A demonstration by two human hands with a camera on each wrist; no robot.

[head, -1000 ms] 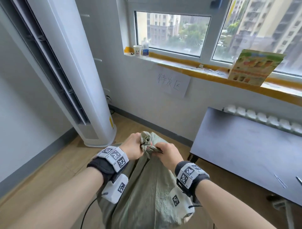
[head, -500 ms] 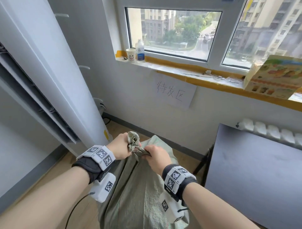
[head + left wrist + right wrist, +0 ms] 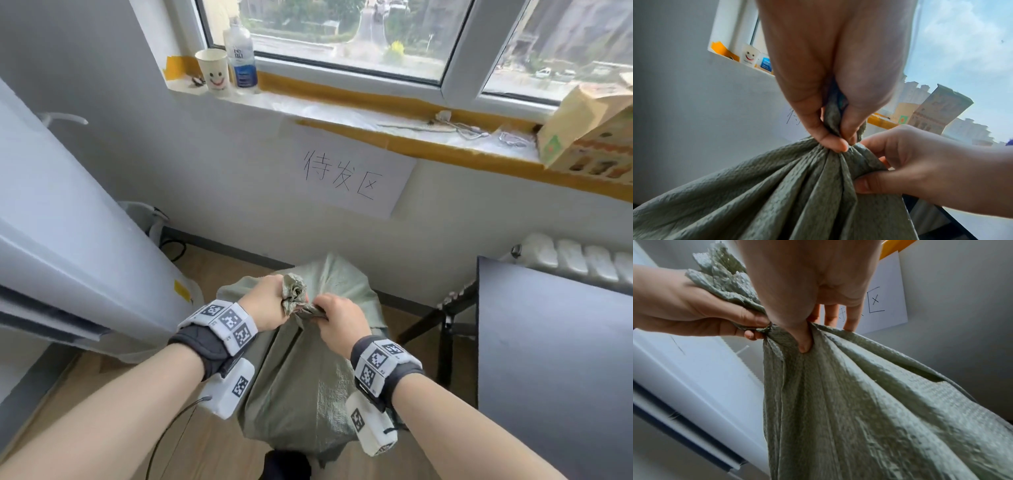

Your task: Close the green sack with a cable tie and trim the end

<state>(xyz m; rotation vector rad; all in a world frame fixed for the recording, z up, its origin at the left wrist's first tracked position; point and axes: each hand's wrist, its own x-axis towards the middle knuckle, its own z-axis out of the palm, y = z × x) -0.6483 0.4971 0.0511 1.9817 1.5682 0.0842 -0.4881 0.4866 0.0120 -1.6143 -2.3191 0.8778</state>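
Observation:
The green woven sack (image 3: 301, 377) stands on the wooden floor below me, its mouth gathered into a twisted neck (image 3: 295, 297). My left hand (image 3: 270, 305) grips the bunched top of the neck; its fingers (image 3: 840, 141) curl round the twist. My right hand (image 3: 337, 318) grips the sack just below and to the right, thumb pressed into the folds (image 3: 803, 344). The ruffled sack mouth (image 3: 723, 277) sticks out above the left hand (image 3: 684, 308). I see no cable tie in any view.
A tall white air conditioner (image 3: 68, 222) stands close on the left. A dark table (image 3: 548, 359) and a radiator (image 3: 582, 257) are on the right. The windowsill holds a paper cup (image 3: 212, 73), a bottle (image 3: 241, 54) and a cardboard box (image 3: 589, 133). A paper sign (image 3: 346, 171) hangs on the wall.
The view has come closer to the wall and window, and the sack with both hands sits nearer the wall. Both hands keep their hold on the neck.

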